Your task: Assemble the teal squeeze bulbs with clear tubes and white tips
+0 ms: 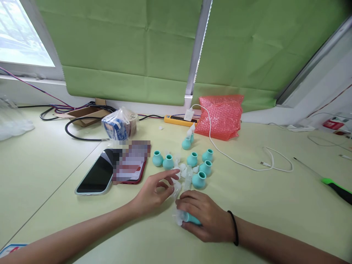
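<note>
Teal bulb (193, 219), clamped under right hand (206, 217) grip, left hand (152, 192) fingers apart beside clear caps (183, 171)

**Occlusions and cut-offs, head view**

- Teal bulb (193, 219): mostly under right hand (205, 218). Only a sliver and a clear tip show at the hand's 9 o'clock.
- Red phone (139, 176): face pixelated, unreadable.
- Left hand (152, 192): whether the curled fingers hold anything, cannot tell.
- Clear pieces (183, 171) at its 1 o'clock: too small to identify.
- Plastic bag (11, 121): cut at frame's 9 o'clock.
- Screwdriver (339, 190): cut at 3 o'clock.
- Printed paper (9, 249): cut at 7 o'clock.
</note>
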The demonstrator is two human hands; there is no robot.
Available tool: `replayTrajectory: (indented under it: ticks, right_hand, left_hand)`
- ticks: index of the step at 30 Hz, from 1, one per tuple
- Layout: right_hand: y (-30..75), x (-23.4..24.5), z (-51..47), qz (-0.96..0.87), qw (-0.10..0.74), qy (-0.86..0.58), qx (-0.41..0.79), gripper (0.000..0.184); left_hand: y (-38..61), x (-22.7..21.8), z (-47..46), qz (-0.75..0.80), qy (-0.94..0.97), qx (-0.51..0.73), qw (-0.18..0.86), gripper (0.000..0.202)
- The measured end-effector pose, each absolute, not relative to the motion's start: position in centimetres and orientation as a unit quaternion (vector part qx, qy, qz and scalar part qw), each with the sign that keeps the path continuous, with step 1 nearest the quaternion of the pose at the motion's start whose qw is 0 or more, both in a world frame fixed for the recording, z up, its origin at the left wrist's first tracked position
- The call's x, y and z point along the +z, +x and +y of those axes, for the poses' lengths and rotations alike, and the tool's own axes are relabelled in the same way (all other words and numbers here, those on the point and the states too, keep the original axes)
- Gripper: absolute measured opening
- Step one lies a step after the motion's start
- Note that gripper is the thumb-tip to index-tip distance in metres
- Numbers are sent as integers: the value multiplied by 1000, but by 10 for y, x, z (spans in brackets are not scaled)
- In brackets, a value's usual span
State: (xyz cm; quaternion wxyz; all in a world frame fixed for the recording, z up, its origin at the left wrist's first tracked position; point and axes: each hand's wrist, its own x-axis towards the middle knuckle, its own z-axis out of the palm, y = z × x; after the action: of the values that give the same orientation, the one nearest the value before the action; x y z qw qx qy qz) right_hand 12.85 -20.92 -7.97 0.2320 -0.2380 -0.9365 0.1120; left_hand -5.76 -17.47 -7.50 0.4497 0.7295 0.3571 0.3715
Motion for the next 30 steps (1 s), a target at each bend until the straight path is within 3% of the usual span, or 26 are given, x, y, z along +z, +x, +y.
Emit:
replayTrajectory:
  ticks: [2,6,10,18,24,30]
  right_hand:
    - [129,-80,-209,-937,233,-237,108,19]
    - [129,-79,-211,-938,242,-232,87,22]
    - [130,-79,-211,-941,241,-227,77,24]
    - [129,-80,-211,-939,266,-208,71,22]
    - [129,-80,-212,-928,265,-254,64,20]
    - [131,-87,-210,-917,264,-298,27,23]
  left_hand:
    - [-58,-72,-176,344,764,364,407,38]
    - [-59,-72,-175,354,796,383,307,20]
    - [-63,-74,-176,359,816,362,273,8]
    - [-62,-76,-183,262,918,245,167,14]
    - [-61,-74,-180,265,922,234,158,20]
    - [-68,-68,-182,246,900,302,194,23]
